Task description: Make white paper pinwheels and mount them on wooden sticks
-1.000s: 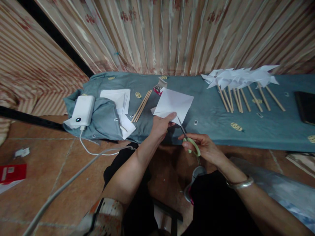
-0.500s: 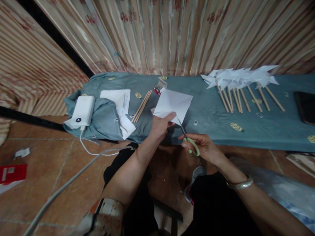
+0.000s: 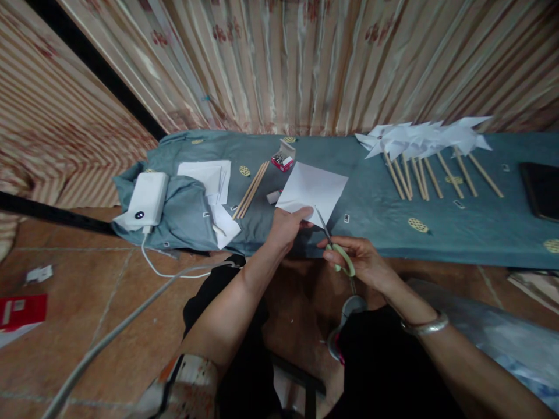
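A square sheet of white paper point(image 3: 315, 185) is pinched at its near edge by my left hand point(image 3: 289, 226), thumb on top. My right hand point(image 3: 360, 256) grips a pair of scissors point(image 3: 342, 260) with pale green handles, and their blades lie over the paper's near corner. Left of the sheet are a small grey-white roll point(image 3: 273, 196), whose kind I cannot make out, and a red box point(image 3: 283, 158) of small metal pins with its lid up. Several wooden sticks point(image 3: 251, 191) lie farther left.
Paper pinwheels point(image 3: 419, 139) on sticks lie in a row at the right, with a dark device point(image 3: 540, 189) beyond. At the left are white paper sheets point(image 3: 205, 174) and a white power bank point(image 3: 148, 199) with a cable. A blue-green cloth point(image 3: 375, 233) covers the bench, and a curtain hangs behind.
My left hand and the paper have shifted slightly right and nearer, uncovering more of the red box and the small roll. The scissors stay almost in the same place.
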Action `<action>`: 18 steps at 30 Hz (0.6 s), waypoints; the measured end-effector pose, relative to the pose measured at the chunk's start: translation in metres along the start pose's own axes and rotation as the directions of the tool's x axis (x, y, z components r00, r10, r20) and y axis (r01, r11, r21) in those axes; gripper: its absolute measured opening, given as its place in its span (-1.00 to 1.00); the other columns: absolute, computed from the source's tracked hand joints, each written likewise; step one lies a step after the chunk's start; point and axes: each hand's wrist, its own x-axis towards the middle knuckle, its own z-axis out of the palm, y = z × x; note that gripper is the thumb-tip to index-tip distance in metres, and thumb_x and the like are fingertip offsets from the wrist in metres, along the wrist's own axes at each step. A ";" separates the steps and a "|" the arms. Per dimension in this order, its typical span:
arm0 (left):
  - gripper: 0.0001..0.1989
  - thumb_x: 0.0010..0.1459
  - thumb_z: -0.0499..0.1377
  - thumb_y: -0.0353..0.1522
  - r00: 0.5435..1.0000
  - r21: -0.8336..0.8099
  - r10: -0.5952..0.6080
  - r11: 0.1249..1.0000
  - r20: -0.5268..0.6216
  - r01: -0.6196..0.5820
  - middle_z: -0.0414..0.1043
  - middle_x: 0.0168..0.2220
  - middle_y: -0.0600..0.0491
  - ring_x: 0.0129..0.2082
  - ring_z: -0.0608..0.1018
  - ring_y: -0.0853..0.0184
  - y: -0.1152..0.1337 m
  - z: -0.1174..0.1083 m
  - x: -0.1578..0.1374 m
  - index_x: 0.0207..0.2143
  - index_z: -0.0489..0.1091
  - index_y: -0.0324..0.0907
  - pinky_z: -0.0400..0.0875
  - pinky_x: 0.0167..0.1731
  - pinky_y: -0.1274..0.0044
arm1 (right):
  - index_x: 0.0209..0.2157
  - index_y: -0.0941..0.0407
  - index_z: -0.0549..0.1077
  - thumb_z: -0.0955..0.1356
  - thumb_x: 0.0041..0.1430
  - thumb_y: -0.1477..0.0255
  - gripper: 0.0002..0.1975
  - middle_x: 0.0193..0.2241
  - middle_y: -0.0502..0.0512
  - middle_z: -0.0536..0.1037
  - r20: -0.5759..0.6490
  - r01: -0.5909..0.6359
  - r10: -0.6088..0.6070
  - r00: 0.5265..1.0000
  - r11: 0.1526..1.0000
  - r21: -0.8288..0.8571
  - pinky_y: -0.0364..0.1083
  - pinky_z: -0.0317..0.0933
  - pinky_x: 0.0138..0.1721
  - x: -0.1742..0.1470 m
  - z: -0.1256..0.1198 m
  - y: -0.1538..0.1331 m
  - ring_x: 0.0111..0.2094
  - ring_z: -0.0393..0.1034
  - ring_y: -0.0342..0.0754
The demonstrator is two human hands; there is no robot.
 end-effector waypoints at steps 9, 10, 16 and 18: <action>-0.85 -0.22 0.30 -0.44 0.999 -0.021 0.021 1.000 0.028 -0.021 0.51 -0.47 0.06 -0.55 0.47 0.42 0.000 -0.001 -0.001 -0.48 0.44 -0.25 0.35 -0.57 0.60 | -0.38 0.13 0.53 0.52 -0.23 0.07 -0.54 -0.67 -0.10 0.32 -0.013 -0.011 0.012 1.000 0.999 0.047 -0.19 0.01 -0.63 0.001 -0.001 0.005 -0.63 0.12 -0.25; -0.85 -0.22 0.30 -0.44 0.999 -0.017 0.021 1.000 0.031 -0.020 0.51 -0.48 0.06 -0.55 0.47 0.42 -0.001 0.000 -0.001 -0.48 0.44 -0.24 0.35 -0.57 0.60 | -0.38 0.13 0.53 0.51 -0.21 0.06 -0.54 -0.66 -0.10 0.32 -0.011 -0.004 0.005 1.000 0.999 0.038 -0.19 0.01 -0.63 0.001 -0.001 0.005 -0.63 0.12 -0.25; -0.76 -0.23 0.29 -0.47 0.999 -0.017 0.028 0.999 0.041 -0.028 0.47 -0.52 0.11 -0.58 0.44 0.42 -0.002 0.003 -0.002 -0.39 0.45 -0.21 0.33 -0.61 0.61 | -0.39 0.14 0.53 0.49 -0.21 0.00 -0.50 -0.66 -0.10 0.31 -0.019 0.006 -0.006 1.000 1.000 0.022 -0.19 0.02 -0.62 0.001 -0.001 0.003 -0.63 0.12 -0.25; -0.74 -0.24 0.28 -0.47 0.999 -0.010 0.015 1.000 0.035 -0.014 0.47 -0.52 0.11 -0.58 0.45 0.43 -0.002 0.003 -0.002 -0.37 0.44 -0.21 0.33 -0.61 0.63 | -0.39 0.14 0.53 0.49 -0.23 -0.01 -0.49 -0.67 -0.10 0.32 -0.024 -0.002 0.002 1.000 1.000 0.025 -0.19 0.02 -0.63 0.001 -0.001 0.004 -0.64 0.12 -0.25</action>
